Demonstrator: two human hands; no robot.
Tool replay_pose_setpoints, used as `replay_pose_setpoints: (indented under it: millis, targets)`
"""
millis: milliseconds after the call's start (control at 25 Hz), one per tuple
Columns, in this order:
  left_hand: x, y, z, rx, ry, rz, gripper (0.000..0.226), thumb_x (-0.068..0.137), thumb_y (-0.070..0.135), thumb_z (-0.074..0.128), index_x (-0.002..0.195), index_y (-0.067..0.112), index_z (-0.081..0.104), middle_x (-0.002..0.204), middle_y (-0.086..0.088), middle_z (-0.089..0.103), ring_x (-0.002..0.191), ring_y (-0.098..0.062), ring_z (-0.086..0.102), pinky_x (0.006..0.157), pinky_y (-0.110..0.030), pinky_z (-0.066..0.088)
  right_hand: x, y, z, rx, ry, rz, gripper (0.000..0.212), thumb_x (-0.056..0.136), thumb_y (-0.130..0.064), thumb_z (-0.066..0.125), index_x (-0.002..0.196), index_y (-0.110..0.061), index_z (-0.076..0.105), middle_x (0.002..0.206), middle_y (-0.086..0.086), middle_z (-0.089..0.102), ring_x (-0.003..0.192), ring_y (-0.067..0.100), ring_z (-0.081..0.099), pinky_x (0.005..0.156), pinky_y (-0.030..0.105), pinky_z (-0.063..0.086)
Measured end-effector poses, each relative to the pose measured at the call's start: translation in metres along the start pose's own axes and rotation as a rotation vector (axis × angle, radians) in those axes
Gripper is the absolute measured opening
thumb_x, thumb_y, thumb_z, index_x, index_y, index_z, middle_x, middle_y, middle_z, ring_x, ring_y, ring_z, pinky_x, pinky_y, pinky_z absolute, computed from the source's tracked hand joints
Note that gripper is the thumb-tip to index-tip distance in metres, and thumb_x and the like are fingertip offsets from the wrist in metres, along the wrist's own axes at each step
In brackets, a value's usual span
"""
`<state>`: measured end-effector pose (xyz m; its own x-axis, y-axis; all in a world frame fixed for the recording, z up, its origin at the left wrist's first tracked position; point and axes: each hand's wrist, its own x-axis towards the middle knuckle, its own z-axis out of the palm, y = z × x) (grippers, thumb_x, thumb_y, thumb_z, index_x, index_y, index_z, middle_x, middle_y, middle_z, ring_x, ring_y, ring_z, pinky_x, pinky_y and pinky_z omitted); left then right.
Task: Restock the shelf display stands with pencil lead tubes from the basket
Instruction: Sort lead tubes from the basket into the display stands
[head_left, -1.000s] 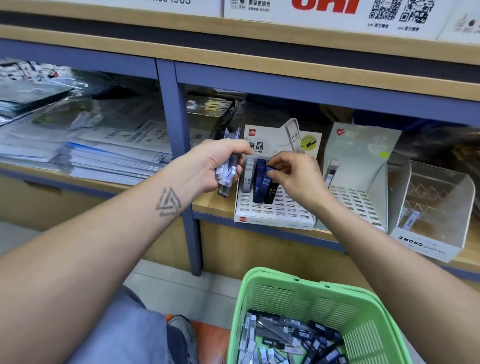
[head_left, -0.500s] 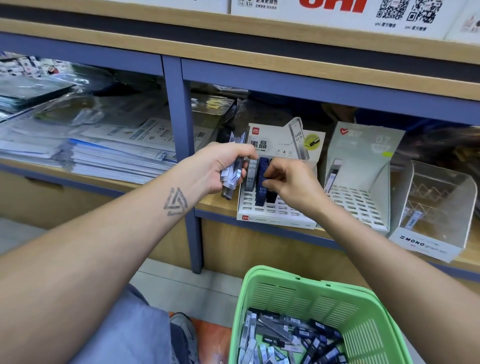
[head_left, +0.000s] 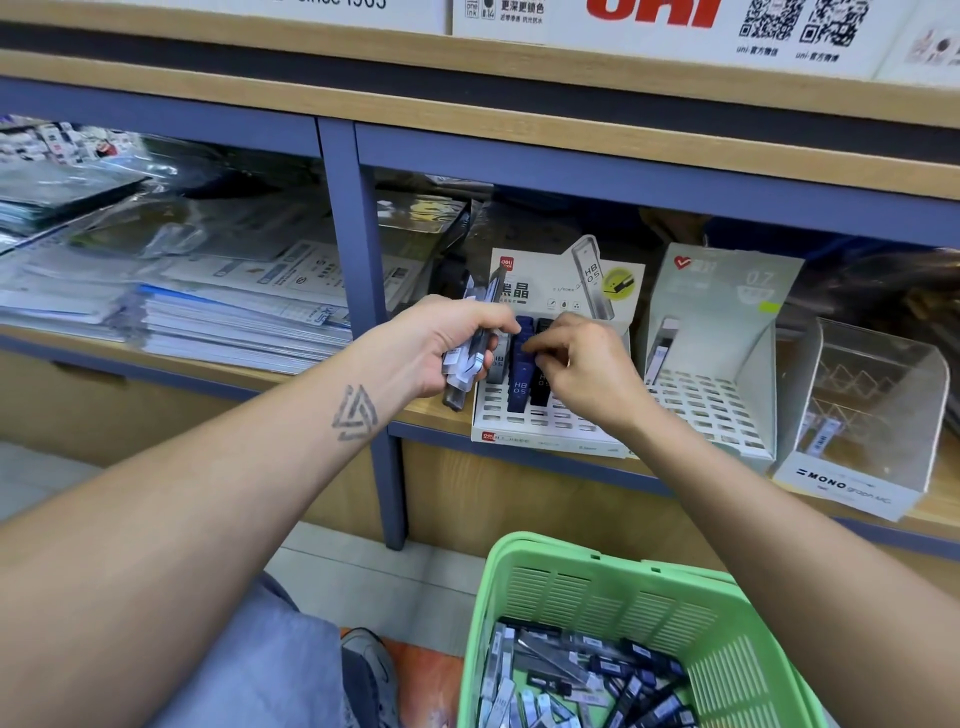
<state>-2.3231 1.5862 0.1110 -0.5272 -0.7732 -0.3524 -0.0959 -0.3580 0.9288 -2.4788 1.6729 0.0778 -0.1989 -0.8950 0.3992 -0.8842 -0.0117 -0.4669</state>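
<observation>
A white slotted display stand (head_left: 550, 421) sits on the low shelf with several lead tubes standing in its left rows, a dark blue one (head_left: 521, 376) among them. My left hand (head_left: 441, 345) grips a bundle of lead tubes (head_left: 470, 353) just left of the stand. My right hand (head_left: 587, 366) hovers over the stand, its fingertips pinching the top of a blue tube in the rows. Below, a green basket (head_left: 691, 597) holds several loose lead tubes (head_left: 582, 680).
A second white stand (head_left: 727, 374) marked 0.7 holds a tube at its left. A clear MONO stand (head_left: 872, 415) stands at the far right. Stacked paper packs (head_left: 218, 322) fill the left bay, behind a blue upright post (head_left: 358, 291).
My right hand has drawn slightly up and left along the tube rows toward my left hand. The left hand keeps the bundle in place.
</observation>
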Motion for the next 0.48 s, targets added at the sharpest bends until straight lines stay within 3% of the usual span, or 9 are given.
replay_pose_setpoints:
  millis: [80,160,240,360,480]
  targets:
    - [-0.001,-0.002,0.002,0.028,-0.028,0.016,0.015,0.078,0.003,0.078,0.085,0.007,0.065,0.056,-0.004,0.056,0.041,-0.014,0.048,0.039,-0.019,0.04,0.004,-0.012,-0.012,0.395,0.069,0.17,0.02,0.096,-0.012,0.062,0.111,-0.015,0.074,0.091,0.002,0.071,0.081,0.013,0.064,0.073,0.027,0.053]
    - [-0.005,-0.003,0.005,0.043,-0.065,0.037,0.017,0.076,-0.001,0.08,0.085,0.005,0.066,0.055,-0.005,0.059,0.039,-0.014,0.052,0.038,-0.02,0.042,0.009,-0.023,-0.021,0.776,0.032,0.321,0.02,0.097,-0.027,0.065,0.111,-0.013,0.069,0.08,0.004,0.073,0.068,0.014,0.064,0.057,0.024,0.05]
    - [-0.011,-0.005,0.01,0.041,-0.1,0.058,0.019,0.076,-0.003,0.081,0.087,0.003,0.068,0.056,-0.008,0.065,0.04,-0.015,0.059,0.038,-0.02,0.045,0.012,-0.03,-0.022,0.805,-0.033,0.376,0.023,0.094,-0.031,0.071,0.105,-0.012,0.068,0.074,0.001,0.072,0.063,0.014,0.065,0.052,0.022,0.048]
    - [-0.015,-0.007,0.017,-0.008,-0.147,0.068,0.025,0.075,0.005,0.087,0.093,0.003,0.07,0.066,-0.011,0.072,0.049,-0.019,0.068,0.042,-0.025,0.051,0.014,-0.03,-0.025,0.881,-0.025,0.477,0.005,0.089,-0.012,0.073,0.091,-0.01,0.068,0.071,0.0,0.074,0.062,0.011,0.069,0.052,0.022,0.05]
    - [-0.015,-0.006,0.017,-0.034,-0.189,0.081,0.03,0.073,0.015,0.089,0.097,0.005,0.073,0.077,-0.012,0.076,0.06,-0.022,0.073,0.05,-0.03,0.056,0.015,-0.025,-0.03,0.979,-0.015,0.535,0.003,0.087,-0.004,0.067,0.085,-0.007,0.068,0.069,0.005,0.073,0.058,0.015,0.067,0.054,0.025,0.05]
